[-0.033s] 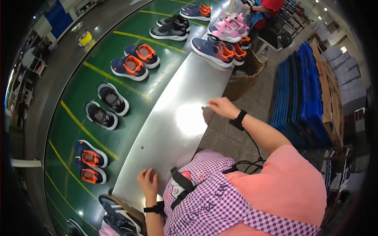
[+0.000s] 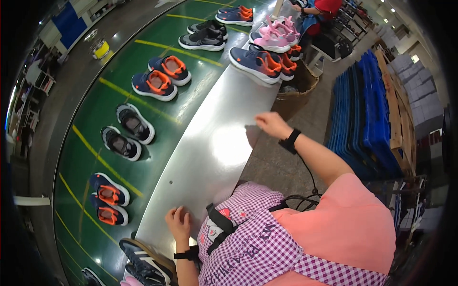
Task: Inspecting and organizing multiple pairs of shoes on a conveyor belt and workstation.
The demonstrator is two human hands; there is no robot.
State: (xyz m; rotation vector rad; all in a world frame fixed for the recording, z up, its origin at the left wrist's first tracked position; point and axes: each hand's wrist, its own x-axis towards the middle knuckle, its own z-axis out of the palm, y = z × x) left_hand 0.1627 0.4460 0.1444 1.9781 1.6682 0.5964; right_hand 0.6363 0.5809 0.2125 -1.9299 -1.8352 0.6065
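My left hand (image 2: 177,223) rests on the near end of a shiny metal counter (image 2: 210,157), fingers apart and holding nothing. Just below it lies a dark sneaker with white stripes (image 2: 145,262). My right hand (image 2: 272,125) is stretched out over the counter's right edge, empty, fingers loosely bent; a black band sits on each wrist. Farther along the counter stand navy and orange sneakers (image 2: 260,64) and pink sneakers (image 2: 274,38). I wear a pink top and a purple checked apron.
A green conveyor belt (image 2: 95,157) with yellow lines runs left of the counter and carries pairs of shoes: navy-orange (image 2: 162,78), black (image 2: 129,131), navy-orange (image 2: 109,198), grey-black (image 2: 205,38). A brown box (image 2: 298,90) and stacked blue crates (image 2: 367,109) stand right. A person in red (image 2: 319,9) works beyond.
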